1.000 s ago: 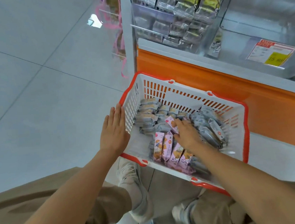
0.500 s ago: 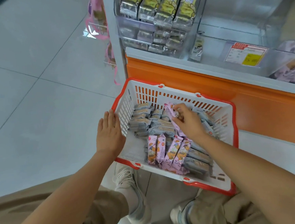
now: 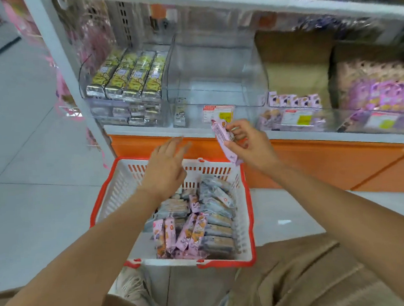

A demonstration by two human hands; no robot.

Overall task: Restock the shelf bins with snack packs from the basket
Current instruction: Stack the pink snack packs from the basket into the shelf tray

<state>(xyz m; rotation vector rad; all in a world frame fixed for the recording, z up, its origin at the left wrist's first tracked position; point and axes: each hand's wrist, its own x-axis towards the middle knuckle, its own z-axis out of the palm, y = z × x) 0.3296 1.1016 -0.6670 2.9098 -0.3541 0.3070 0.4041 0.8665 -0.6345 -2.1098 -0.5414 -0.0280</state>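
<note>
Right hand (image 3: 249,146), grip holding a pink pack (image 3: 224,139) before the clear bin (image 3: 215,89); left hand (image 3: 166,170), grip wide, above the basket (image 3: 248,221).

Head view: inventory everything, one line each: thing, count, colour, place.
White plastic basket with red rim: 1, on floor before shelf.
Pink snack packs: several, basket front.
Grey-blue snack packs: many, basket back and right.
Pink snack pack in hand: 1, held before the shelf edge.
Yellow-and-silver packs: stacked, four rows across, left clear bin.
Clear plastic middle bin: 1, transparent, nearly bare.
Purple packs: several, blurred, right bins.
Orange shelf base: 1, under bins.
Left hand: open, above basket.
Right hand: pinches the pink pack.
</note>
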